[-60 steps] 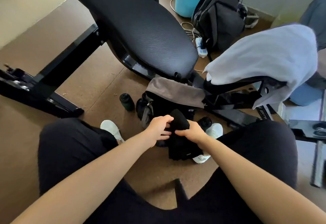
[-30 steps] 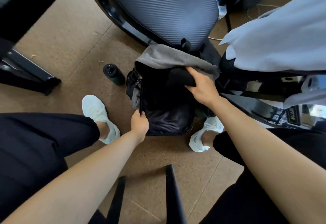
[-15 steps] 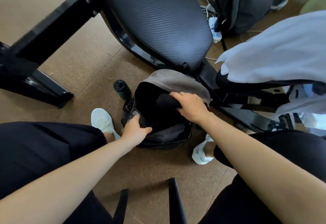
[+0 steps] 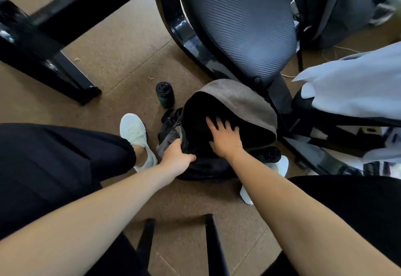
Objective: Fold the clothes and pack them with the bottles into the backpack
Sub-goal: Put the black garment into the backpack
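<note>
The bottle stands just left of the backpack. The left hand grips the backpack's left rim with curled fingers: pull outward to widen the mouth. The right hand, fingers spread and holding nothing, presses flat inside the opening: compress the indistinct dark contents evenly. The white garment lies right of the backpack, unpacked.

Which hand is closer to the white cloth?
Right. The right hand lies in the mouth of the backpack, left of the cloth; the left hand grips the backpack's edge, farther left.
</note>
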The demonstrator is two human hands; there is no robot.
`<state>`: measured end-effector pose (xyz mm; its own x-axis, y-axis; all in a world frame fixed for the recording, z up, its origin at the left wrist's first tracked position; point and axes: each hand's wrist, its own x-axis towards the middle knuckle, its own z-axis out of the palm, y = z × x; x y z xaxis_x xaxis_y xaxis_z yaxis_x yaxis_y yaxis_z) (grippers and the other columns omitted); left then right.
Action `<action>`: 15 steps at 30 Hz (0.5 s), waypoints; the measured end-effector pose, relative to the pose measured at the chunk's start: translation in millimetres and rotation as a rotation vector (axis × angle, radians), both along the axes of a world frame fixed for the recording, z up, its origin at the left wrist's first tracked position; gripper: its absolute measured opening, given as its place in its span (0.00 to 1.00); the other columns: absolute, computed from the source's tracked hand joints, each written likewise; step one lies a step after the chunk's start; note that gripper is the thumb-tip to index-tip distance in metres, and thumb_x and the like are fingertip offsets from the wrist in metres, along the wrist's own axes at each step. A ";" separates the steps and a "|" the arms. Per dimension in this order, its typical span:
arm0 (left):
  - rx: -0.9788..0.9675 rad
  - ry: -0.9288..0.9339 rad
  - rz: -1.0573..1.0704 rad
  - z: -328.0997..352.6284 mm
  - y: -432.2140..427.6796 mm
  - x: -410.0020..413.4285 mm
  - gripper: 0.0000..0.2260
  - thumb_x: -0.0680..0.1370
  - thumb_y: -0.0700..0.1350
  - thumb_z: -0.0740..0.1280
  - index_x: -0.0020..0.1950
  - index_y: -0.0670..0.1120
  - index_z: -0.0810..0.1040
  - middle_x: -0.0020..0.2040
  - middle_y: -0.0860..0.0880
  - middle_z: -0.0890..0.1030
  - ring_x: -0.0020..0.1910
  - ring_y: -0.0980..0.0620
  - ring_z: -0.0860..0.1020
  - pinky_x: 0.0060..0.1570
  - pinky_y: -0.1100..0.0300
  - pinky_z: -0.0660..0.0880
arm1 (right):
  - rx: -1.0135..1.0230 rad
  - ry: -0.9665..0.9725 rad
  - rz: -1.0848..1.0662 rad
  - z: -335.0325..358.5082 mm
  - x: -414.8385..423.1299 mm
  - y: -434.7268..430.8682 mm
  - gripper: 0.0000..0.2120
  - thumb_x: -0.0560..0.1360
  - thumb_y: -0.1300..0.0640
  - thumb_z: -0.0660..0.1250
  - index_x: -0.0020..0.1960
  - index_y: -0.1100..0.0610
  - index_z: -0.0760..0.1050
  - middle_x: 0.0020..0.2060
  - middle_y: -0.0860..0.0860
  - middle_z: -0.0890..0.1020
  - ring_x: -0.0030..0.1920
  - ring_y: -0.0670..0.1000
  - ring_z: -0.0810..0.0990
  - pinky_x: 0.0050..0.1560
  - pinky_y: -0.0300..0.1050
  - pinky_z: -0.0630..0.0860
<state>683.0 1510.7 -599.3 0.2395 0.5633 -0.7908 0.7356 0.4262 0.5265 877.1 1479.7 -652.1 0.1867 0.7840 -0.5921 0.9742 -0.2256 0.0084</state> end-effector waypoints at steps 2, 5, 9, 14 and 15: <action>-0.011 -0.002 0.007 -0.6 0.8 0.0 0.31 0.79 0.43 0.72 0.79 0.45 0.64 0.76 0.47 0.71 0.75 0.44 0.69 0.71 0.50 0.69 | -0.324 0.208 -0.122 -16.3 -3.9 4.9 0.35 0.81 0.40 0.61 0.83 0.46 0.52 0.81 0.54 0.59 0.78 0.62 0.61 0.75 0.61 0.63; -0.045 -0.010 0.044 1.7 0.6 0.3 0.34 0.79 0.44 0.72 0.81 0.45 0.60 0.78 0.47 0.67 0.76 0.44 0.66 0.73 0.49 0.67 | -0.375 0.293 -0.194 -14.6 -1.9 0.8 0.30 0.82 0.37 0.58 0.81 0.45 0.60 0.79 0.53 0.65 0.76 0.61 0.66 0.74 0.60 0.66; -0.086 -0.034 0.119 5.1 -0.1 0.4 0.37 0.80 0.44 0.72 0.83 0.46 0.55 0.81 0.48 0.63 0.78 0.44 0.63 0.75 0.47 0.65 | -0.052 0.225 -0.199 8.4 13.7 -19.3 0.21 0.80 0.44 0.66 0.70 0.51 0.75 0.64 0.57 0.80 0.63 0.62 0.79 0.58 0.53 0.78; -0.102 -0.067 0.196 15.0 -0.1 3.0 0.38 0.80 0.42 0.71 0.84 0.46 0.51 0.82 0.48 0.60 0.80 0.43 0.61 0.76 0.48 0.62 | 0.572 -0.181 -0.242 29.5 46.7 -28.8 0.28 0.66 0.52 0.80 0.58 0.61 0.71 0.50 0.61 0.74 0.49 0.63 0.74 0.49 0.58 0.74; -0.098 -0.061 0.202 16.9 0.0 4.0 0.38 0.80 0.42 0.71 0.84 0.46 0.52 0.82 0.47 0.60 0.80 0.43 0.61 0.76 0.48 0.62 | 0.544 -0.217 -0.294 31.7 55.3 -24.2 0.33 0.65 0.52 0.81 0.63 0.61 0.68 0.53 0.62 0.74 0.52 0.64 0.73 0.53 0.59 0.73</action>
